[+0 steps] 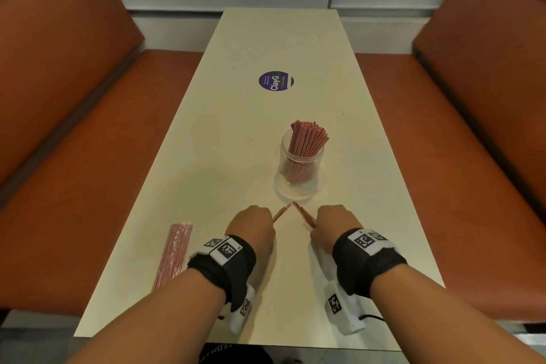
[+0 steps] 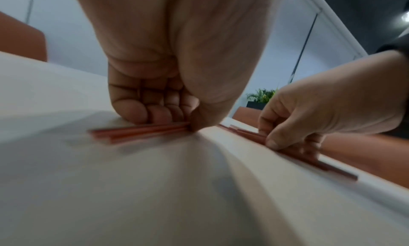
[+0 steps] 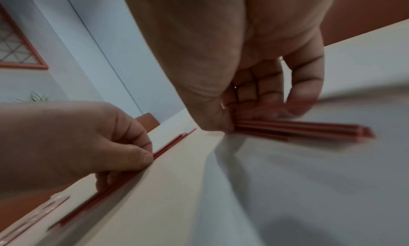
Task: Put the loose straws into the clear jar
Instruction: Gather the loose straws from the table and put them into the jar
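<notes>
Tabletop (image 1: 242, 133): pale cream, long, running up the centre of the head view; orange benches (image 1: 76, 133) on either side.
Jar (image 1: 299, 172): clear, upright, centre of the head view, just above the hands; packed with red straws (image 1: 307, 139) that fan out above its rim.
Left hand (image 1: 252, 226): lower centre, knuckles up, resting on the tabletop; grip curled, thumb and fingers (image 2: 141, 110) pinching a small bunch of loose straws (image 1: 281, 212) that lies flat and points up and to the right.
Right hand (image 1: 334, 223): lower centre, right of the left hand; grip curled likewise, pinching a second bunch of loose straws (image 1: 304, 214) that lies flat and points up and to the left.
Bunch tips: nearly meeting in a peak just below the jar; whether they touch cannot be told.
Packet of straws (image 1: 174, 254): pinkish, wrapped in clear film, lying lengthwise at lower left, near the tabletop's left edge.
Sticker (image 1: 276, 81): round, purple, reading "ClayG", upper centre of the tabletop, well apart from the jar.
Wrist bands (image 1: 227, 260): black, with white marker tags, on both forearms.
</notes>
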### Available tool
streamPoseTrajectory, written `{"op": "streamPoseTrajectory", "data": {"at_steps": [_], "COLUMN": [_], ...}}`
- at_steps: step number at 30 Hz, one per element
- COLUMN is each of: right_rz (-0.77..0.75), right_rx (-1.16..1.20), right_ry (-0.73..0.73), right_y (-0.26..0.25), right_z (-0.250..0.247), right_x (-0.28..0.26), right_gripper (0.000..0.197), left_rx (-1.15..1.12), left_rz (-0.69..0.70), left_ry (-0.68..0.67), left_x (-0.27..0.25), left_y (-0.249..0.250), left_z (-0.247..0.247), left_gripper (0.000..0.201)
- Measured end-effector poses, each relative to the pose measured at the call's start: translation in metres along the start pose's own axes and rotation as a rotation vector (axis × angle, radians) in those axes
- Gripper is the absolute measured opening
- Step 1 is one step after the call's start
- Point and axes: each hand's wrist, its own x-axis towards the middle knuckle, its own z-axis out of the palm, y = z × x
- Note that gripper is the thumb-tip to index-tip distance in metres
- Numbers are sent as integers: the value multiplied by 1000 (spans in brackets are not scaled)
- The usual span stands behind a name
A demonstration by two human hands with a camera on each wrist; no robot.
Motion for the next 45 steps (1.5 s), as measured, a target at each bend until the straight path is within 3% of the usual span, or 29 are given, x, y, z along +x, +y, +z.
{"op": "streamPoseTrajectory", "data": {"at_steps": [6,13,16,20,26,29,33,35,40,45], "right_rz": [0,-9,-16,29,41,4,-29,-35,-54,-66], "right_rx": [-56,-31,89,312,609,669,745,777,843,866], "right_ry": [-53,55,87,155,316,440,522,532,542,542], "right_y": [1,-2,2,5,22,29,34,35,30,23], "right_z": [6,24,12,-13,-27,-34,-39,-40,-43,-45], "right_x": [5,7,9,15,25,27,31,32,34,36], "right_gripper": [22,24,22,21,23,32,31,31,28,28], "left_rx": [59,128,-96,-415,-1137,-1384,-1533,-1553,-1321,-1262], "left_rz": [6,141,126,59,68,171,317,335,325,364], "left_ry": [-78,-83,-24,169,292,299,357,339,261,272], "left_x": [3,15,20,32,68,80,99,110,123,127], "left_y": [6,3,-7,-20,-13,6,28,35,42,42], "left_z": [5,-3,-14,-34,-74,-112,-138,-136,-111,-112], "left_gripper": [24,25,23,12,14,21,24,26,25,21]}}
